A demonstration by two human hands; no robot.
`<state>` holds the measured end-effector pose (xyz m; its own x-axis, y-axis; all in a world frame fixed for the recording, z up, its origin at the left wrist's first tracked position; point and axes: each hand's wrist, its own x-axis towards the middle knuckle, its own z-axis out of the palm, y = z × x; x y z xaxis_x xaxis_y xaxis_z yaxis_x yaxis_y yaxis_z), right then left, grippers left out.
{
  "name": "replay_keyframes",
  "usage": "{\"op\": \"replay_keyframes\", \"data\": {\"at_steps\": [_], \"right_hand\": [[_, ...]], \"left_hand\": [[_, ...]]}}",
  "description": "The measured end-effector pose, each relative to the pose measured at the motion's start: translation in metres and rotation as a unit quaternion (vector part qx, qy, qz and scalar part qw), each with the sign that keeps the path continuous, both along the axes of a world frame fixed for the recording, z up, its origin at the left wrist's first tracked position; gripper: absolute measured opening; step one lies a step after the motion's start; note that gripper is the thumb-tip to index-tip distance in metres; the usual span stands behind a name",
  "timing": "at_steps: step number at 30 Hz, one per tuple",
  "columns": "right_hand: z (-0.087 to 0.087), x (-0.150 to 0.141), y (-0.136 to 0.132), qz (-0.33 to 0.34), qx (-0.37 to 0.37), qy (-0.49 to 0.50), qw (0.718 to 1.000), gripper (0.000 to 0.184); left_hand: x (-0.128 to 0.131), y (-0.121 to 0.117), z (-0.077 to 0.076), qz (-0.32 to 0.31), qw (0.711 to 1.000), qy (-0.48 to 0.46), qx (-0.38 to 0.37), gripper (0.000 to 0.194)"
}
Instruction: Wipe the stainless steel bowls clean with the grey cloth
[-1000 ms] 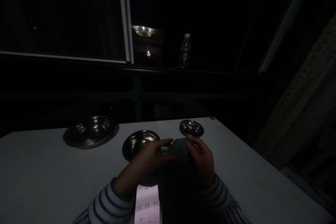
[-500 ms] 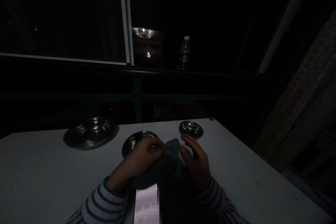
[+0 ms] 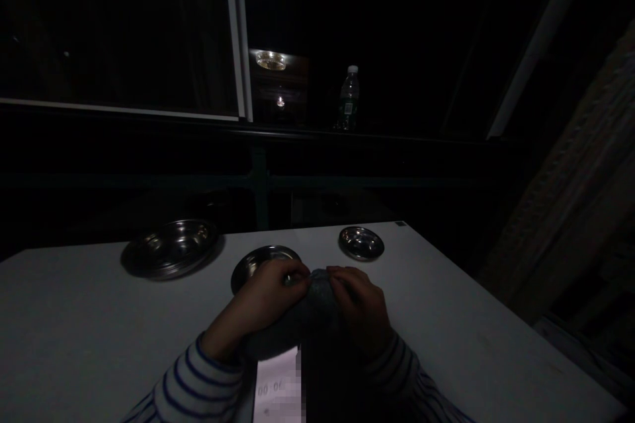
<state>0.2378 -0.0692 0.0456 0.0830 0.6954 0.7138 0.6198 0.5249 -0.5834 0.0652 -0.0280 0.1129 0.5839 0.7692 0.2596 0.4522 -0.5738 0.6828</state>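
Both of my hands meet over a dark grey cloth (image 3: 317,297) low on the white table (image 3: 99,317). My left hand (image 3: 262,307) is curled, pinching the cloth's left edge, with something small and shiny under its fingertips. My right hand (image 3: 360,307) is curled too, its fingers gripping the cloth's top from the right. Just behind my left hand sits a medium steel bowl (image 3: 262,261), partly hidden by it. Striped sleeves cover both wrists.
A large steel bowl (image 3: 171,248) stands at the back left of the table and a small steel dish (image 3: 361,242) at the back right. A phone with a lit timer screen (image 3: 278,390) lies near me. A water bottle (image 3: 348,98) stands on the dark sill.
My right hand, held open beside the cloth half a second ago, has closed on it again. The cloth sits lower and more bunched. My left hand has stayed in place.
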Motion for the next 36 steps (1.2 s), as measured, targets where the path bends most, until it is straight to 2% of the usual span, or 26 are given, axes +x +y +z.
{"op": "replay_keyframes", "data": {"at_steps": [6, 10, 14, 18, 22, 25, 33, 36], "right_hand": [[0.004, -0.003, 0.004, 0.011, -0.095, 0.184, 0.978, 0.019], [0.012, 0.0, 0.014, 0.036, -0.128, 0.25, 0.959, 0.026], [0.016, 0.002, 0.028, 0.037, -0.142, 0.197, 0.97, 0.03], [0.007, 0.007, 0.043, 0.027, -0.141, 0.141, 0.98, 0.028], [-0.007, 0.013, 0.05, -0.006, -0.143, 0.101, 0.985, 0.024], [-0.012, 0.018, 0.051, -0.027, -0.138, 0.079, 0.987, 0.029], [-0.011, 0.023, 0.048, -0.048, -0.143, 0.014, 0.988, 0.016], [-0.011, 0.025, 0.046, -0.046, -0.153, -0.025, 0.987, 0.017]], "left_hand": [[-0.006, 0.0, 0.007, 0.013, 1.0, 0.013, -0.001, 0.02], [-0.019, 0.004, 0.015, 0.048, 0.998, -0.021, -0.031, 0.02], [-0.035, 0.01, 0.022, 0.12, 0.991, -0.039, -0.033, 0.022], [-0.044, 0.017, 0.023, 0.164, 0.986, -0.028, -0.014, 0.024], [-0.046, 0.021, 0.019, 0.18, 0.984, -0.014, -0.006, 0.027], [-0.046, 0.023, 0.017, 0.187, 0.982, -0.004, 0.001, 0.029], [-0.045, 0.023, 0.014, 0.181, 0.983, 0.007, 0.003, 0.03], [-0.043, 0.023, 0.014, 0.177, 0.984, 0.013, 0.01, 0.029]]}}
